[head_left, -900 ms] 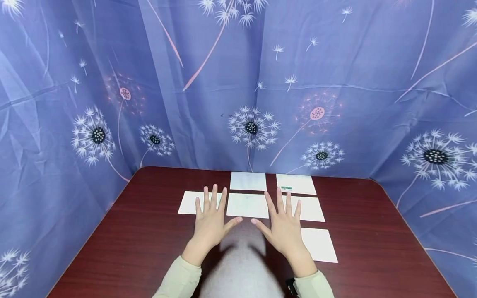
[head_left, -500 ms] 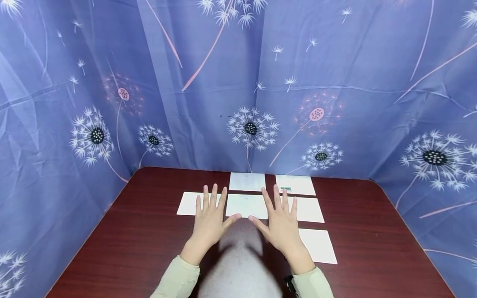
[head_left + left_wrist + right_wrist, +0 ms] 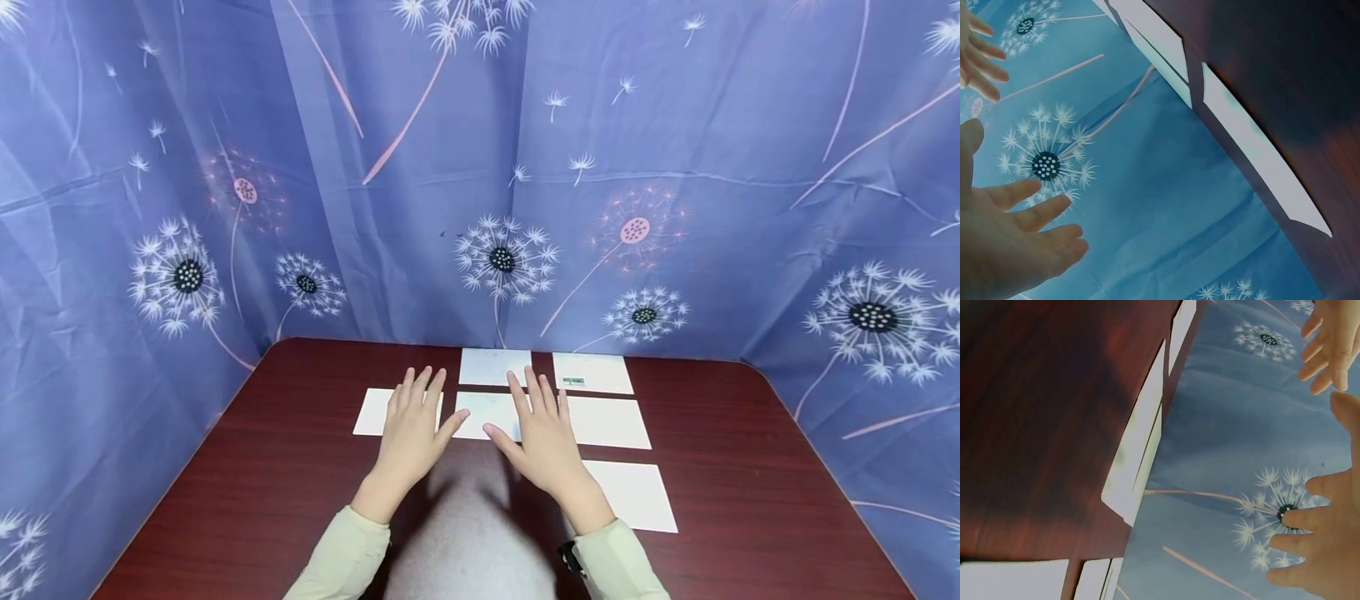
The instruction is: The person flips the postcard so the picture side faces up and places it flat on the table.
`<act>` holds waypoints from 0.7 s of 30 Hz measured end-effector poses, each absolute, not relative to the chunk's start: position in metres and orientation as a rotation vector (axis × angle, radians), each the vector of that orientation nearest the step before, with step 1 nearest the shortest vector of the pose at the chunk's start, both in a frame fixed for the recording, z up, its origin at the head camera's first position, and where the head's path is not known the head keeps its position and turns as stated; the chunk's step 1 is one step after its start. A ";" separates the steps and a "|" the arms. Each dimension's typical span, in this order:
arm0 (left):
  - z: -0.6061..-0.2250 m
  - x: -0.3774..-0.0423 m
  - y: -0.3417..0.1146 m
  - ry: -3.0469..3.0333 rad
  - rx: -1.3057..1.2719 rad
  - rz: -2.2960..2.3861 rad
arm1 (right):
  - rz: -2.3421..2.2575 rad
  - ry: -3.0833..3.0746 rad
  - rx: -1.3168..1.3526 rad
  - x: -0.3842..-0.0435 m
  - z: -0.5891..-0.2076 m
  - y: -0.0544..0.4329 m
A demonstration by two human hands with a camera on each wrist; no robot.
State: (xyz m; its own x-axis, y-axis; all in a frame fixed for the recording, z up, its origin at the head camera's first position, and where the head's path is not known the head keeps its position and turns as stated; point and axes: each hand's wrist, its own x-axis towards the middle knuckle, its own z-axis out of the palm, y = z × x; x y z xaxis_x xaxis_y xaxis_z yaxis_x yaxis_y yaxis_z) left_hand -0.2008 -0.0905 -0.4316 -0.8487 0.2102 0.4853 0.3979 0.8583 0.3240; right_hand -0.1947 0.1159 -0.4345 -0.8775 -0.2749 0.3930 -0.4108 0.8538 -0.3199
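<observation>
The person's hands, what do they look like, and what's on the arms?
The left hand and the right hand are bare: no gloves or rings that I can see. The left sleeve and the right sleeve are plain, pale cream. At the right wrist is a small black thing, maybe a strap, but too little shows to tell.

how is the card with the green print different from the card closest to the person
The printed card bears a small green print; the closest card shows none where visible.
The printed card lies by the far edge of the table; the closest card lies two rows nearer.
The closest card is partly hidden behind the wrist of the right hand; the printed card is almost fully visible.
Both are white and lie flat.
</observation>
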 end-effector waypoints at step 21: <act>-0.447 -0.234 -0.147 -2.662 -0.388 -1.081 | 0.950 -2.714 0.681 -0.221 -0.438 0.082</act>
